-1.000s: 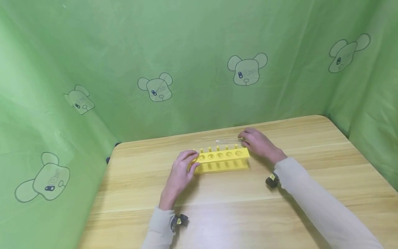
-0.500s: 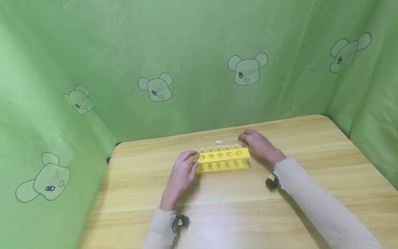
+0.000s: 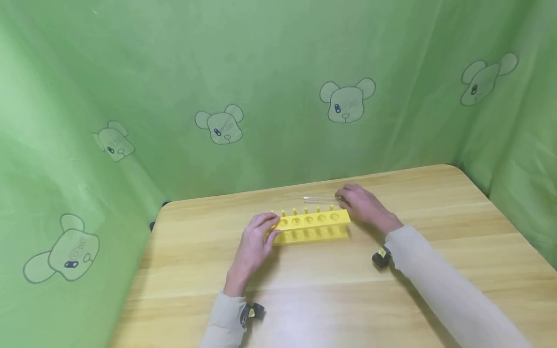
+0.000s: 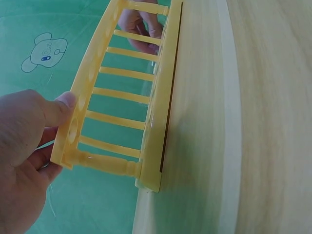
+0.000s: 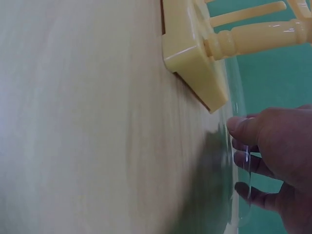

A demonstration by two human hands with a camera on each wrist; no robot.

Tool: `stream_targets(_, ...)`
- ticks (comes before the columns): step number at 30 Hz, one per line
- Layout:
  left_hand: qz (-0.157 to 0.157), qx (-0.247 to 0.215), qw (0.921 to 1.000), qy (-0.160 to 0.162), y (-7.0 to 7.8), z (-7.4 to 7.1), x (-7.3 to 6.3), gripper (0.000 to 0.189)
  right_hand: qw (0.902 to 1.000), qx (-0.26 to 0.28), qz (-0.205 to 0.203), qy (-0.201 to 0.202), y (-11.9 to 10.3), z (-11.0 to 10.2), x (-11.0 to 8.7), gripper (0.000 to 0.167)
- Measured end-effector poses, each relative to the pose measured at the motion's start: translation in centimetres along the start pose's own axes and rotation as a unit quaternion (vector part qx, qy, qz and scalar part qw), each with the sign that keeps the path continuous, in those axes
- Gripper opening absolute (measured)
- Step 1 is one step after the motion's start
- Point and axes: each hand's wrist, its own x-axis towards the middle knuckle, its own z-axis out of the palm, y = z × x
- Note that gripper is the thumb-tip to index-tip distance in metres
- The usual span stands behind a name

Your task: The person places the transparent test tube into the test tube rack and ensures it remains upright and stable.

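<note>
A yellow test tube rack (image 3: pixel 311 221) stands on the table, with a row of round holes in its top and a row of pegs behind. My left hand (image 3: pixel 256 237) grips the rack's left end; in the left wrist view the thumb (image 4: pixel 63 105) lies on the top bar and the fingers curl beneath it. Behind the rack lies a clear glass test tube (image 3: pixel 317 199), pointing left. My right hand (image 3: pixel 359 200) pinches its right part near the table. The right wrist view shows the tube's rounded end (image 5: pixel 245 212) beside the fingertips (image 5: pixel 241 187).
The wooden table (image 3: pixel 196 270) reaches a green curtain (image 3: pixel 278 154) printed with bear heads, which encloses the back and sides. The table's back edge runs close behind the right hand. Dark wrist cameras (image 3: pixel 381 257) sit on both sleeves.
Both hands keep their places at the rack and the tube, the right one shifting only slightly. The head view has tilted up a little.
</note>
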Motion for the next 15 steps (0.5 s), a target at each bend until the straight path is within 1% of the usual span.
stream_targets(4,-0.005,-0.005,1.0,-0.002,-0.05,0.1,-0.31,0.034,1.0,-0.003,0.005,0.005,-0.07,0.02,-0.54,0.027)
stream_targets(6,-0.002,-0.007,1.0,0.0,-0.11,0.14,-0.35,0.034,0.9999,0.0,0.009,0.01,-0.11,-0.08,-0.75,0.028)
stream_targets(11,0.003,-0.007,1.0,0.006,-0.28,0.18,-0.19,0.033,0.9993,0.014,0.027,0.02,-0.38,-0.57,-0.98,0.03)
stream_targets(15,0.007,-0.01,0.9999,0.009,-0.43,0.24,-0.08,0.033,0.9988,0.021,0.04,0.018,-0.66,-0.93,-1.02,0.032)
